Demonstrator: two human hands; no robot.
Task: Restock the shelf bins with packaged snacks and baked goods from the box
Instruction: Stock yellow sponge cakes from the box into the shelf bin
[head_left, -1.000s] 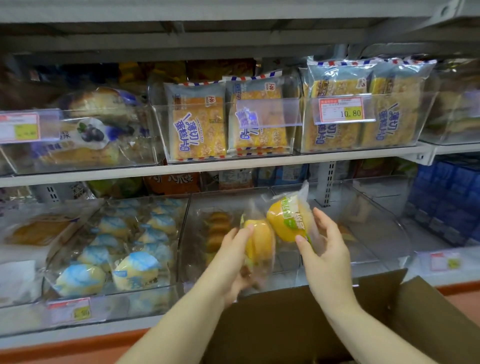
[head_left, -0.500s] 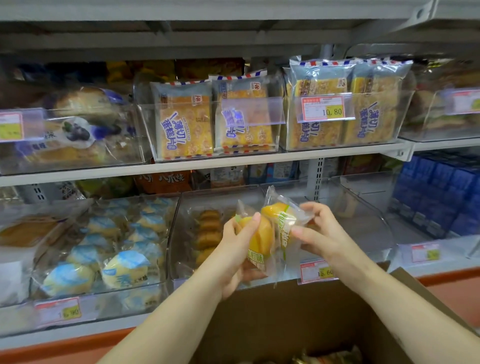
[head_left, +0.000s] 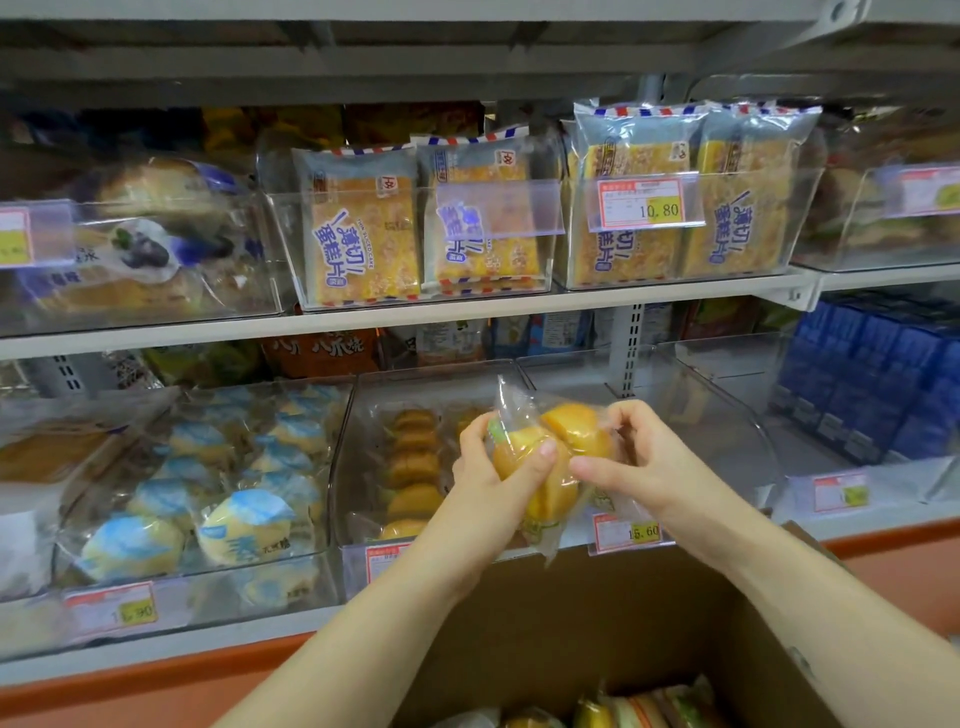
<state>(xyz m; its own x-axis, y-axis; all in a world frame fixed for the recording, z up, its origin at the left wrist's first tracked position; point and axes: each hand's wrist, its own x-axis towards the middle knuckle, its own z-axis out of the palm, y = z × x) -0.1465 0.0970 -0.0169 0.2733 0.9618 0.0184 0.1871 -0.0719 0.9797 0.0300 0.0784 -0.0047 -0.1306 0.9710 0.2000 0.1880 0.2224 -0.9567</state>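
- Left hand (head_left: 488, 483): fingers and thumb are curled round a clear-wrapped yellow bun (head_left: 524, 457), which is held upright above the front edge of the lower shelf (head_left: 208, 642).
- Right hand (head_left: 649, 462): fingertips are pinched on the wrapper of a second yellow bun (head_left: 576, 431), which is pressed against the first.
- Clear bin (head_left: 348, 467): set at the middle of the lower shelf, behind both buns; brown cakes (head_left: 413, 467) are lined along its left side.
- Cardboard box (head_left: 571, 613): placed open below the hands; further packets (head_left: 623, 712) are seen inside.
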